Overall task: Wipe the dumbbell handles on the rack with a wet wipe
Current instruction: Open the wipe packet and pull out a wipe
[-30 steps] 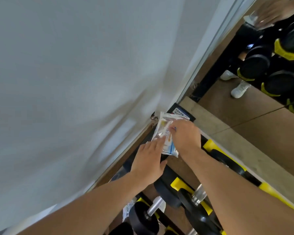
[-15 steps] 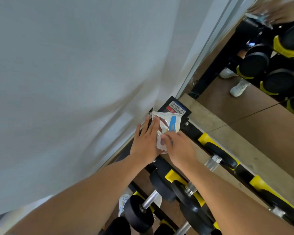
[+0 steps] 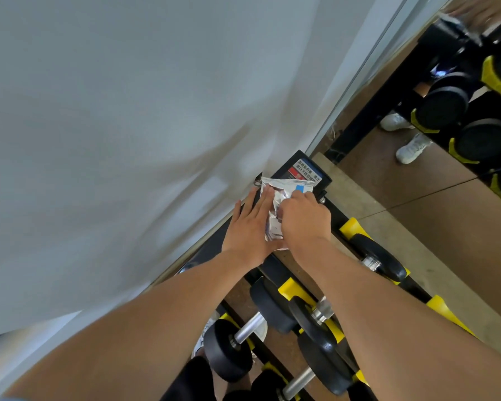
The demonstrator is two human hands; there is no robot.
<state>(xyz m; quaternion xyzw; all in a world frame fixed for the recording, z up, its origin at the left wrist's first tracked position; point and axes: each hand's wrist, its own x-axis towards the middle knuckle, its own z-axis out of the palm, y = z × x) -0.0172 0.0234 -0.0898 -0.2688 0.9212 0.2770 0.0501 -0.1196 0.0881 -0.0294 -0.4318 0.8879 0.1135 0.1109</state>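
The right hand is now sliding further over the wet wipe packet, fingers curling onto it. The left hand is pressing it flat-fingered against the rack.

The wet wipe packet, crinkled silver foil with a blue tab, lies at the top end of the black rack, partly covering its warning label. Below it on the rack rest black dumbbells with bare chrome handles, cradled in yellow saddles.
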